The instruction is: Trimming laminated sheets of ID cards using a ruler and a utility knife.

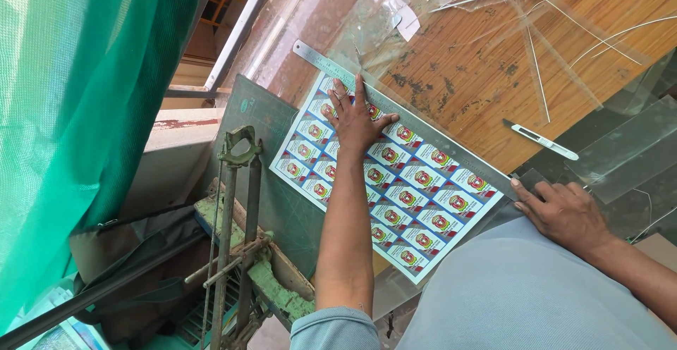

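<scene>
One sticker sheet (395,181) lies on the counter (479,75) under the left hand (356,121), its grip flat and spread. One steel ruler (395,107) runs just beyond those fingertips; the right hand (564,212) presses its near end, grip flat, holding nothing. One knife (541,139) lies apart beyond it.

one printed sheet (395,181), one ruler (395,107), one knife (541,139)

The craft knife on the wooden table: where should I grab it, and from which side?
Take the craft knife by its pale handle, toward the lower-right end; the dark blade points upper left. It lies flat and alone on the wooden table, so the right hand, resting nearest, can probably come from above, fingers across the handle.
</scene>
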